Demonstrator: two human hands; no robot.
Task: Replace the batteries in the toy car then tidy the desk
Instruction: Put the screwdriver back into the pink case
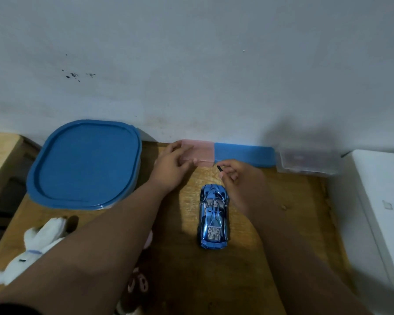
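Note:
A shiny blue toy car (213, 217) stands upright on the wooden desk (248, 258), nose toward the wall. By the wall lies a small pink plastic box (204, 151); my left hand (172, 167) grips its left side and lid edge. My right hand (239, 178) hovers just right of the box, above the car's nose, pinching a small thin black piece (219, 168) between thumb and fingers. What the black piece is cannot be made out.
A large container with a blue lid (87, 162) fills the desk's left back. A blue case (245, 154) lies along the wall, a clear plastic box (307, 161) beside it. White plush toy (32, 246) at left front; white appliance (378, 201) at right.

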